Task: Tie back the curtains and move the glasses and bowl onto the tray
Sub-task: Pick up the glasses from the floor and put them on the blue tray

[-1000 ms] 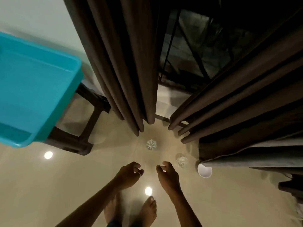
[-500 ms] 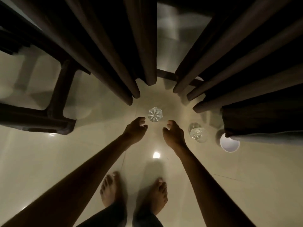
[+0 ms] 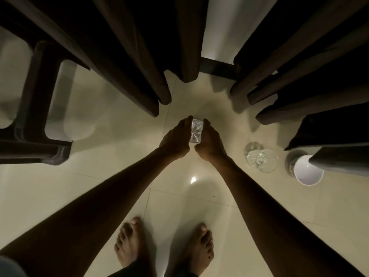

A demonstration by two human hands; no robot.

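Cut glass (image 3: 196, 131) btwn both hands — left (image 3: 175, 140) & right (image 3: 209, 145) cupped round it.

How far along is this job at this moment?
Done: nothing visibly; the curtains hang loose with no tie in view, and no tray is in frame. In hand: the left hand and right hand cup one cut glass between them on the floor. Left: the second glass and the white bowl sit untouched on the floor.
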